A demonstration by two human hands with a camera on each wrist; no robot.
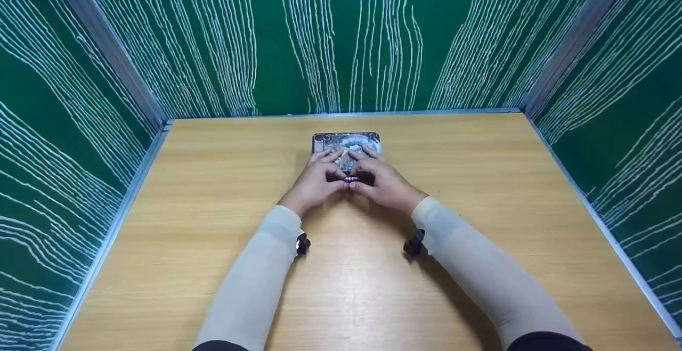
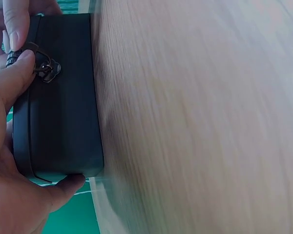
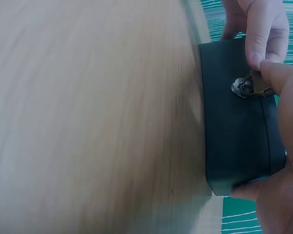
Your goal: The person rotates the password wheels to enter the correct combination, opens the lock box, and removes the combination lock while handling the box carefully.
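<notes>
A small dark box with a patterned picture on its lid lies towards the back of the table. On its front face, a bronze-coloured combination padlock with ringed dials hangs by its shackle from a metal clasp. My left hand pinches one end of the padlock between thumb and finger, its other fingers resting on the lid and against the box's side. From the opposite side my right hand pinches the padlock too, with fingers spread over the lid. The fingertips hide part of the dials.
The box stands on a wooden table. Green panels with white wavy lines rise behind it and at both sides, joined by grey metal posts. Small dark cameras sit on both wrists.
</notes>
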